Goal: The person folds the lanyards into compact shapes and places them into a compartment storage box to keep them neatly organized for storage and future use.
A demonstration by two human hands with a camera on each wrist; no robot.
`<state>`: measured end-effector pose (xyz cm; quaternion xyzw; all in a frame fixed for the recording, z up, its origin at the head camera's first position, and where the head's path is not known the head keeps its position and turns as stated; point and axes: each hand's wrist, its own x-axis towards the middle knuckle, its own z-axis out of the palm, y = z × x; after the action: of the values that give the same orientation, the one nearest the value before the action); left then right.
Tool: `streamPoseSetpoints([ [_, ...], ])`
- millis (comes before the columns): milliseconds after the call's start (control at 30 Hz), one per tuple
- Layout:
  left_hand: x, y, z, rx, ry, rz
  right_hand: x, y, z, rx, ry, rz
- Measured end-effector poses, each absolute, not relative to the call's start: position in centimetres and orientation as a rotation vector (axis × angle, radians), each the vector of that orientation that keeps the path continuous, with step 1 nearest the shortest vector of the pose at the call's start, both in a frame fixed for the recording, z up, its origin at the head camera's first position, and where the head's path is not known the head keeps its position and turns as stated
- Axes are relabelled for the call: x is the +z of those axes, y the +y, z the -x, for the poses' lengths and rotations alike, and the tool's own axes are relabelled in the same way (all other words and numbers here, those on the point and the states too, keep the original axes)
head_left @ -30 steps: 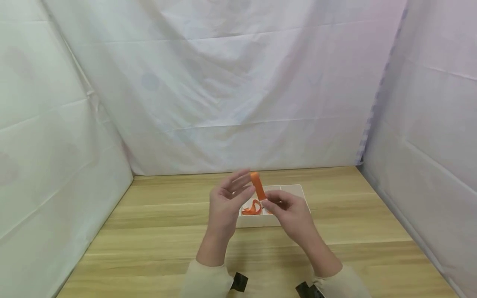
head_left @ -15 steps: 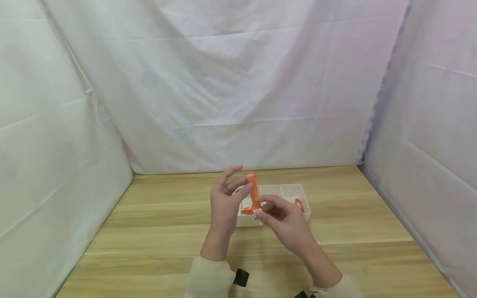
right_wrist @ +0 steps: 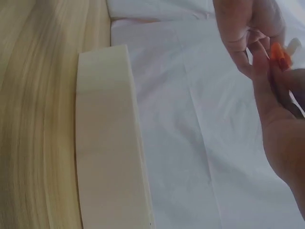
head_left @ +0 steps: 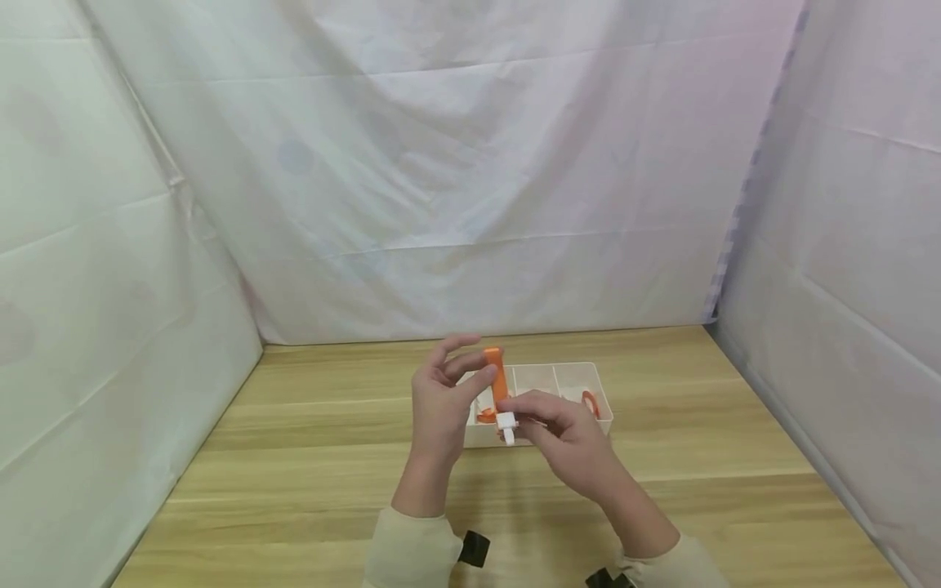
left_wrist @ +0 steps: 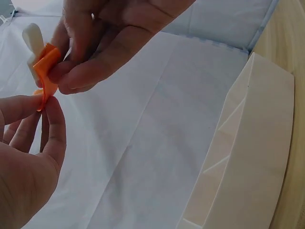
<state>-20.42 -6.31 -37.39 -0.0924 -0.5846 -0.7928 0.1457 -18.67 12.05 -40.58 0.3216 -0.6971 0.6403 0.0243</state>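
Between my hands stands an orange strap [head_left: 498, 384] with a white plastic piece [head_left: 506, 422] at its lower end. My left hand [head_left: 441, 408] pinches the strap's upper end between thumb and finger, its other fingers spread. Lower down, my right hand [head_left: 566, 433] pinches the strap beside the white piece. The left wrist view has the strap [left_wrist: 47, 76] bent between both hands' fingertips, with the white piece [left_wrist: 32, 43] on its far side. Fingers hide much of the strap [right_wrist: 280, 56] in the right wrist view.
A white divided box [head_left: 595, 376] stands on the wooden table [head_left: 309, 457] behind the hands. An orange loop [head_left: 591, 403] lies in its right compartment, and another orange strap [head_left: 487, 416] shows at the left. White cloth [head_left: 456, 180] surrounds the table on three sides.
My right hand has shifted slightly left and down with the strap's lower end. The white piece has come into plain sight, and the strap stands more upright.
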Motion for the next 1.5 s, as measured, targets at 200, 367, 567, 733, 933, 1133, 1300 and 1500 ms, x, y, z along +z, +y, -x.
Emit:
streamPoseSetpoints([
  [200, -37.2, -6.1, 20.3, -2.313, -1.684, 0.308, -41.0, 11.5, 19.1, 1.537, -1.841, -1.14],
  [367, -37.1, -6.0, 20.1, -2.3, -1.707, 0.349, -40.1, 11.2, 19.9, 1.141, -1.607, -1.172],
  [567, -37.3, -6.0, 19.8, -2.329, -1.712, 0.427, -39.1, 11.4, 20.5, 1.047, -1.49, -1.346],
  [733, -37.2, -5.8, 19.1, -2.288, -1.761, 0.483, -38.3, 11.7, 19.9, 1.181, -1.631, -1.278],
  [933, -37.1, -5.4, 18.4, -2.193, -1.837, 0.433, -37.3, 12.0, 18.3, 1.502, -1.992, -0.87],
  [1133, -36.9, -4.5, 17.6, -2.137, -1.905, 0.342, -35.8, 12.1, 17.3, 1.795, -2.246, -0.467],
  [1300, -36.6, -4.2, 17.3, -2.088, -1.949, 0.291, -34.7, 12.2, 17.0, 1.902, -2.318, -0.279],
  [1500, -36.5, -4.0, 17.3, -2.089, -1.923, 0.285, -34.3, 12.5, 16.8, 1.912, -2.334, -0.244],
])
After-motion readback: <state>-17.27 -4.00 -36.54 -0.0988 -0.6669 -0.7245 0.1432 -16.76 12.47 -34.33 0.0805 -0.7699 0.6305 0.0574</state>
